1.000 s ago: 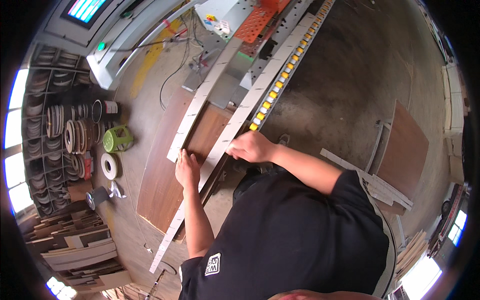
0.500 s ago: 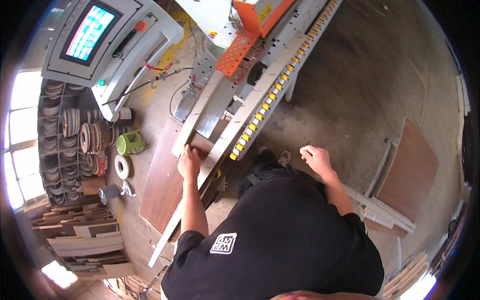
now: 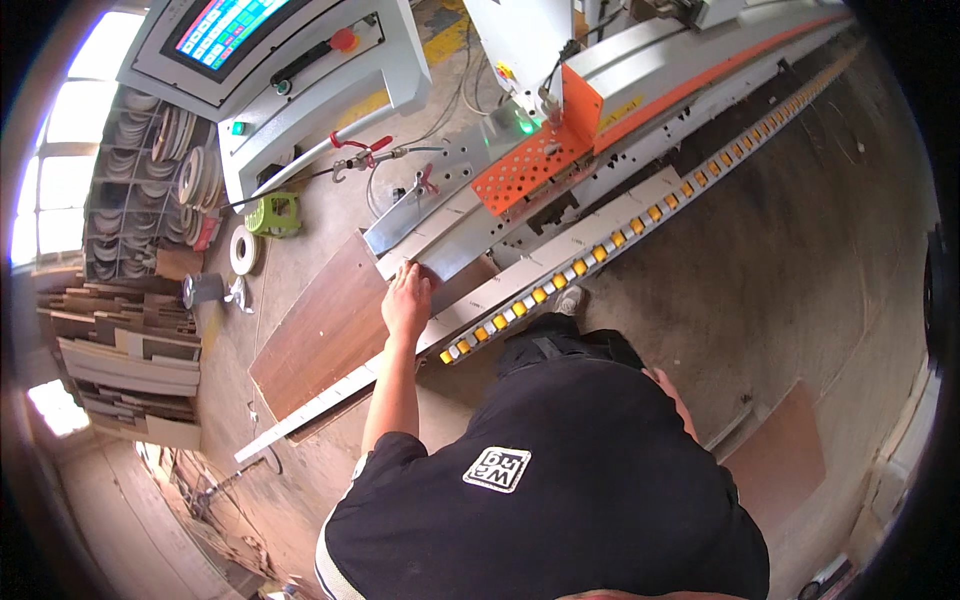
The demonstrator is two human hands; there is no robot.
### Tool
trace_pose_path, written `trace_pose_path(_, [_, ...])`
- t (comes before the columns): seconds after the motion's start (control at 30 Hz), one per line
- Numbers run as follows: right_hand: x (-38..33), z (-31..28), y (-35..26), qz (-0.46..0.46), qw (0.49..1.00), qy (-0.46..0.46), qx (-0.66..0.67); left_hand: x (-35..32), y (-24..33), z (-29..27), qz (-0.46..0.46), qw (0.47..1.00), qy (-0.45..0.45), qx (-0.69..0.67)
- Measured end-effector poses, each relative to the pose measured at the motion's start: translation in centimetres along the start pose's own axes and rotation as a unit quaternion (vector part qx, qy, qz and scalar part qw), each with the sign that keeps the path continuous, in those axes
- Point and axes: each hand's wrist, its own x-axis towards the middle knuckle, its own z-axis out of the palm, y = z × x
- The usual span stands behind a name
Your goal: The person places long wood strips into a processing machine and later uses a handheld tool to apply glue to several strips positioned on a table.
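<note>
- Head view, the only one we have, and straight away we're on the left hand (image 3: 407, 300), laid over the near end of a shorter pale strip (image 3: 432, 238). Its fingers look close together; we cannot tell whether the thumb pinches underneath. Our guess is that the touch keeps that end level and straight.
- That shorter pale strip slants up and right toward an orange perforated guard (image 3: 530, 165), probably lined up with the machine's edge so it lies true.
- Over to the right hand (image 3: 672, 395): down beside the body, mostly hidden by the black shirt (image 3: 560, 500), and we cannot tell how its fingers stand. It seems to hold no part of the shorter strip, so one hand presumably suffices there.
- Alongside runs a long pale strip (image 3: 540, 265), just beside a row of yellow rollers (image 3: 540, 296), which likely guide or carry work.
- Below and left, a brown board (image 3: 320, 330) spreads out under the forearm's side, perhaps as support.
- Upper left, a control panel (image 3: 235, 30) faces our way, handy for a glance, we'd say.
</note>
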Motion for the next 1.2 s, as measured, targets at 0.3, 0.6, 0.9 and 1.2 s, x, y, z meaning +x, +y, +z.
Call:
trace_pose_path(0.3, [3.8, -17.0, -1.8, -0.101, 0.994, -0.046, 0.003, 3.9, 8.6, 2.4, -0.058, 0.998, 0.033, -0.005])
trace_pose_path(0.6, [0.1, -40.8, -6.6, -0.222, 0.969, -0.096, 0.042, 4.6, 38.6, 6.0, -0.136, 0.938, 0.151, -0.280])
trace_pose_path(0.9, [-3.3, -61.1, -9.5, -0.210, 0.974, -0.008, 0.083, 15.5, 82.2, 12.0, 0.328, 0.842, -0.199, -0.380])
trace_pose_path(1.2, [12.8, -79.5, -9.6, -0.117, 0.992, 0.036, 0.043, 32.9, 101.0, 19.6, 0.349, 0.829, -0.236, -0.368])
